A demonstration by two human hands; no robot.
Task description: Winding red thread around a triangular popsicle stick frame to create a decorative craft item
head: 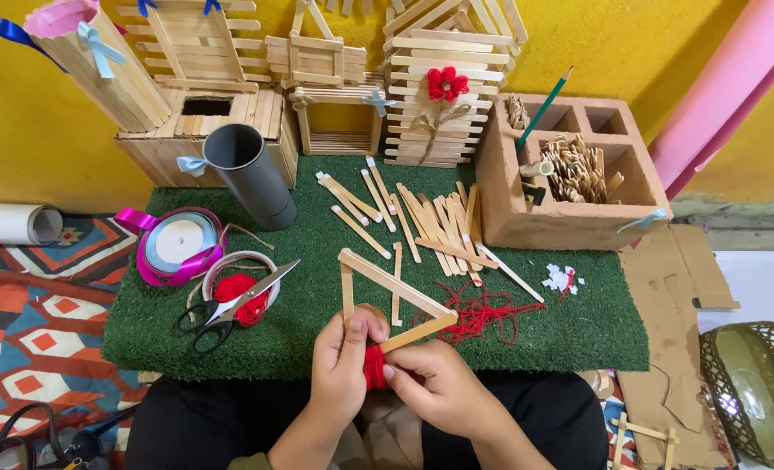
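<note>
Hands near edge: left hand [339,355] and right hand [435,383] fingers clamped on red yarn [375,365] wrapping stick triangle [387,292] corner, scissors [230,306] left.

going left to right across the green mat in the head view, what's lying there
pink ribbon spool → scissors → stick triangle frame → tangle of red yarn → white paper scraps
</note>
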